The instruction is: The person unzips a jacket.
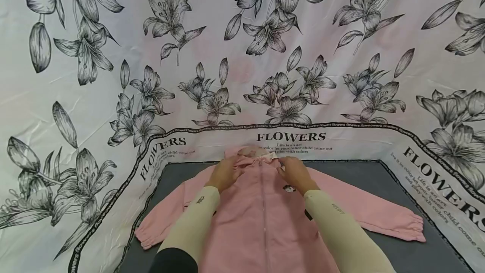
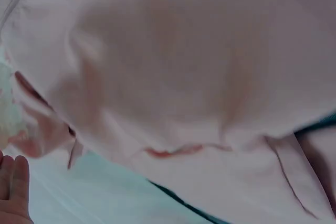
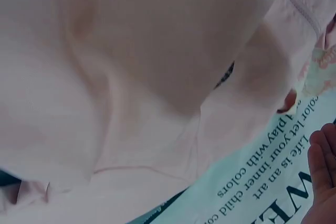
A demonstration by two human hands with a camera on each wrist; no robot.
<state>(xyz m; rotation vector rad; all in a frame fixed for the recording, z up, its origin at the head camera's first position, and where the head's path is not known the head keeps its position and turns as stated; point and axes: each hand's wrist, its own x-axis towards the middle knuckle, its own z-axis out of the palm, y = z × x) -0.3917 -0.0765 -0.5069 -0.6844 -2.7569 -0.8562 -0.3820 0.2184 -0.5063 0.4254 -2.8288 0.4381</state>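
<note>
A pink zip-up jacket [image 1: 242,214] lies front up, its sleeves spread to both sides and its zipper [image 1: 264,210] running down the middle. My left hand [image 1: 226,174] is at the left side of the collar, and my right hand [image 1: 297,174] at the right side, just above a small dark print [image 1: 289,188]. In the left wrist view, straight fingers [image 2: 20,179] show beside the pink cloth [image 2: 173,77]. Extended fingers [image 3: 319,163] also appear in the right wrist view, beside the jacket's collar edge. Neither hand visibly grips the cloth.
Under the jacket is a dark grey surface [image 1: 178,176] with a black border. A white cloth [image 1: 212,45] printed with lilies and "FLOWERS" lettering [image 1: 291,137] rises behind and at both sides. The right sleeve [image 1: 379,212] reaches toward the right border.
</note>
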